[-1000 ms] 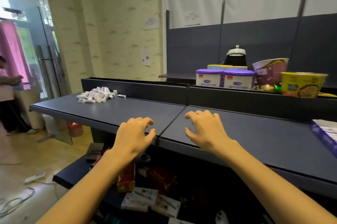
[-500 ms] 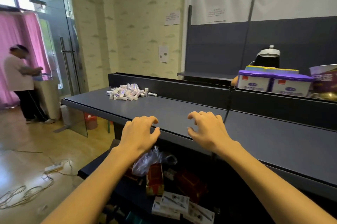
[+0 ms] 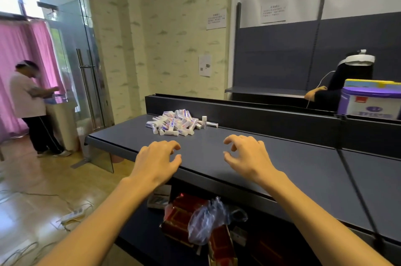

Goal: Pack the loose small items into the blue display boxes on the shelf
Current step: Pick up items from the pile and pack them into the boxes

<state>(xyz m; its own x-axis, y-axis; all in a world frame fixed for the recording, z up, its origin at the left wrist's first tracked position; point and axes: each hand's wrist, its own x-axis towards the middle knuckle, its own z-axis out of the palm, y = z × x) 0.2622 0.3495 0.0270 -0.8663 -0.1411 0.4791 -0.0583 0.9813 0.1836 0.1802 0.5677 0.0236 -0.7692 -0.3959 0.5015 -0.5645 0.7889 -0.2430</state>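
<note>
A heap of several small white tubes with blue and red print (image 3: 173,123) lies on the dark shelf (image 3: 303,170), at its far left by the back rail. One tube (image 3: 204,122) stands upright at the heap's right side. My left hand (image 3: 157,160) hovers over the shelf's front edge, fingers loosely curled, holding nothing. My right hand (image 3: 246,156) hovers a hand's width to its right, also loosely curled and empty. Both hands are short of the heap. No blue display box is in view.
Purple-lidded tubs (image 3: 368,104) sit behind the back rail at right. A lower shelf holds red boxes (image 3: 182,220) and a plastic bag (image 3: 206,220). A person (image 3: 32,103) stands far left by a glass door; cables and a power strip (image 3: 72,214) lie on the floor.
The view has swung left and closer to the heap of tubes; the noodle cups and the blue box have left the frame. Both hands keep the same empty, loosely curled pose.
</note>
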